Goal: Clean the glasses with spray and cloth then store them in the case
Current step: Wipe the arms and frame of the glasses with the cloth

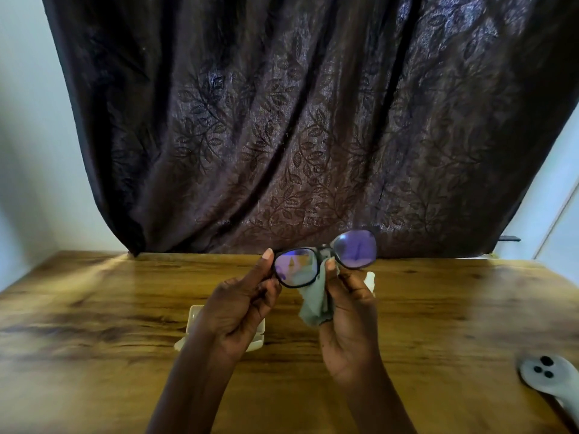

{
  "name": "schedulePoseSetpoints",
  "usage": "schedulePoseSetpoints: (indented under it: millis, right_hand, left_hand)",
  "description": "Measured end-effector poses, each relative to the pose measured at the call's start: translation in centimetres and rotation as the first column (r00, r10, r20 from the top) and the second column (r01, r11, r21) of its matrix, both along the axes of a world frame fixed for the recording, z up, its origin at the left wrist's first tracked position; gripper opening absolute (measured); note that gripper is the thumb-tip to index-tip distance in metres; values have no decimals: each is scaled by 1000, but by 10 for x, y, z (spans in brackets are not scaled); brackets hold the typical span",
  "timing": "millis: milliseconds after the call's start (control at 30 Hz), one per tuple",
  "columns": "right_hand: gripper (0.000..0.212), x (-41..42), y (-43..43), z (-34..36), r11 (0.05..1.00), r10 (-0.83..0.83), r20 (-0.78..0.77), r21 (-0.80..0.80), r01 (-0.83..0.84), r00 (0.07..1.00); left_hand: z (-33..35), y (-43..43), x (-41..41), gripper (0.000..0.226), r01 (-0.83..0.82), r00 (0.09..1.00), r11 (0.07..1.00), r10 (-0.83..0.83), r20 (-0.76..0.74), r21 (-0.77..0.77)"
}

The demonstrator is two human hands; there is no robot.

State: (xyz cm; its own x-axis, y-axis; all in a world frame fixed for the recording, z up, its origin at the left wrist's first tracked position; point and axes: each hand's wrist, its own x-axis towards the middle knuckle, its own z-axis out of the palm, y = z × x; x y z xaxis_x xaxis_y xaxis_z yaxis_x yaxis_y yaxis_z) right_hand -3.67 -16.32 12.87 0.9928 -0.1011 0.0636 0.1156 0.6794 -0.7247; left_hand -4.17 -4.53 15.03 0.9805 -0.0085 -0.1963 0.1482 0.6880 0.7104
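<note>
Above table (438,308), left fingers (261,269) pinch glasses (322,249); right fingers (331,265) press cloth (315,303).

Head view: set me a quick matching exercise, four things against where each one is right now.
Things:
1. glasses
2. cloth
3. case
4. grey controller

Places:
A. lying on the table near its right edge
B. on the table, partly hidden by the left hand
C. held up above the table
D. pinched by the right hand against the frame

Pairs: 1-C, 2-D, 3-B, 4-A.
</note>
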Motion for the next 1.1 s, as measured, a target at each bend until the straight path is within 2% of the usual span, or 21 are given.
schedulePoseSetpoints:
  millis: [200,300,433,467,567,600,700,933,1100]
  right_hand:
    - [21,-1,0,4,999,40,67,-29,-38,997]
    - [23,-6,-4,-4,994,72,85,-92,-64,994]
    - [65,-14,0,-15,988,76,37,-138,-71,996]
    - [63,-13,1,-16,990,74,27,-119,-70,997]
    - [26,-8,-3,-8,996,71,20,-58,-70,997]
    - [21,-6,-5,-4,995,64,21,-71,-63,998]
    - [21,-7,-5,2,991,28,13,-130,-27,1000]
    - [22,-20,21,-19,998,65,-66,20,-64,996]
    - [20,-21,28,-17,997,76,-36,12,-75,996]
  left_hand:
    - [4,0,-3,12,-12,999,999,10,43,39]
    - [4,3,-3,20,-39,998,997,35,61,68]
    - [4,1,-3,27,-63,996,994,57,65,88]
    - [3,-1,-3,29,-64,996,994,58,63,93]
    - [1,-5,-4,25,-63,996,993,57,66,102]
    - [1,-7,-5,24,-57,996,993,50,69,103]
    - [0,-9,-7,24,-53,997,995,47,67,84]
    - [1,-15,-8,15,-96,995,993,93,43,64]
    - [3,-12,-8,20,-92,995,990,88,43,105]
